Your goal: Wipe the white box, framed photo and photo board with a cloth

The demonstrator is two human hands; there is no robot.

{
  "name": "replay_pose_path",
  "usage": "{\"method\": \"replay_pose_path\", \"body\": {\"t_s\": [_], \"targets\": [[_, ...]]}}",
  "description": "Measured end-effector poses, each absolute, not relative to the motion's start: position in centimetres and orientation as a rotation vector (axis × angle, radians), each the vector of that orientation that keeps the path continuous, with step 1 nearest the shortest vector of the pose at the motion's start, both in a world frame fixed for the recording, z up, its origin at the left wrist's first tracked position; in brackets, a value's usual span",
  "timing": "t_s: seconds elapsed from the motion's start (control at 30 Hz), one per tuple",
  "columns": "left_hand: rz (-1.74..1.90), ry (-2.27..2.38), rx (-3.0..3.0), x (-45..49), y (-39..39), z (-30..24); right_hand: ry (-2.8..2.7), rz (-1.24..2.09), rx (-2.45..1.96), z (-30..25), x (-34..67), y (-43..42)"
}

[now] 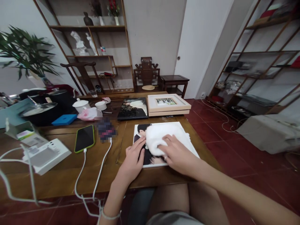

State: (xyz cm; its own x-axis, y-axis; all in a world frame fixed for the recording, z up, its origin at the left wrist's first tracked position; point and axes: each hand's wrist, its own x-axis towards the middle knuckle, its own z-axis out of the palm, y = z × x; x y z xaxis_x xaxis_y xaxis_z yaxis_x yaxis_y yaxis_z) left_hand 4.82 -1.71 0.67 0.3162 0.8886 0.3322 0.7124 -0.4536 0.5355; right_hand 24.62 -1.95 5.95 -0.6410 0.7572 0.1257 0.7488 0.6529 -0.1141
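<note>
- White, fluffy material is being held by the right hand: the white cloth is being pressed onto the photo panel, which is being supported flat near the front edge of the wooden tabletop.
- The right fingers are being bent and clamped on the cloth, and the thumb is being pushed into a fold of it.
- By the left hand, nothing is being grasped; its fingers are being laid almost straight and close together at the left side of the panel, with the thumb set apart. The panel is probably being steadied in this way.
- As a judgement, the panel is being wiped, and the work is being seen in the middle, not at its end, because the print is being covered in large part by the cloth.
- How much surface is being left unwiped cannot be told.
- Behind, the black picture and the stacked frames are not being touched; whether they are being counted as finished or as waiting cannot be told.
</note>
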Motion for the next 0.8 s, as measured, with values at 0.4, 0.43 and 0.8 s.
{"method": "replay_pose_path", "body": {"t_s": [0.4,0.43,0.8], "targets": [[0.843,1.486,2.272,4.8,-1.7,0.6,-2.664,0.322,-1.233,6.8,26.9,-3.8],[0.847,1.490,2.269,4.8,-1.8,0.6,-2.644,0.285,-1.285,6.7,27.2,-2.8],[0.890,1.493,2.236,4.8,-2.1,0.5,-2.539,0.030,-1.466,5.8,26.6,3.8]]}}
